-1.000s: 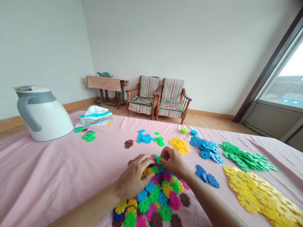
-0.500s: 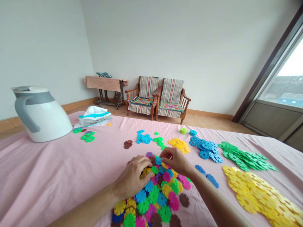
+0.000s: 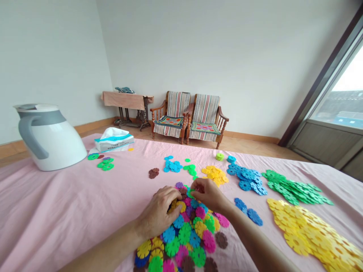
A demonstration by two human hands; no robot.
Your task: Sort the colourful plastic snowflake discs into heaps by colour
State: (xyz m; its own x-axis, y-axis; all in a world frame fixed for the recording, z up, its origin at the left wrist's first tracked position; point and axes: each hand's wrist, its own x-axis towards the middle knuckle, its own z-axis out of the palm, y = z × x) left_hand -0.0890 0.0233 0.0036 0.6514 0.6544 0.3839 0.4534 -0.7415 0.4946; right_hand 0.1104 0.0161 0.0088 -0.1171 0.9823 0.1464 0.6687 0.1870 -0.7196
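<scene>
A mixed heap of flower-shaped plastic discs (image 3: pixel 185 233) in many colours lies on the pink sheet (image 3: pixel 56 215) right in front of me. My left hand (image 3: pixel 159 213) rests on the heap's upper left side, its fingers curled over yellow discs. My right hand (image 3: pixel 205 194) is at the heap's far edge, its fingertips pinched close around a green disc (image 3: pixel 190 193). Between the hands, the fingers hide part of the heap. To the right lie sorted piles of yellow discs (image 3: pixel 307 236), green discs (image 3: pixel 292 191) and blue discs (image 3: pixel 246 182).
Smaller groups of cyan, brown, yellow and green discs lie across the sheet's far side. A white and grey jug (image 3: pixel 48 138) and a tissue box (image 3: pixel 113 140) stand at the far left. Beyond the sheet's edge are a pair of wooden armchairs (image 3: pixel 187 117) and a window (image 3: pixel 337 109).
Both hands stay at the heap with only small shifts of the fingers. The right hand's fingertips have closed in on the green disc.
</scene>
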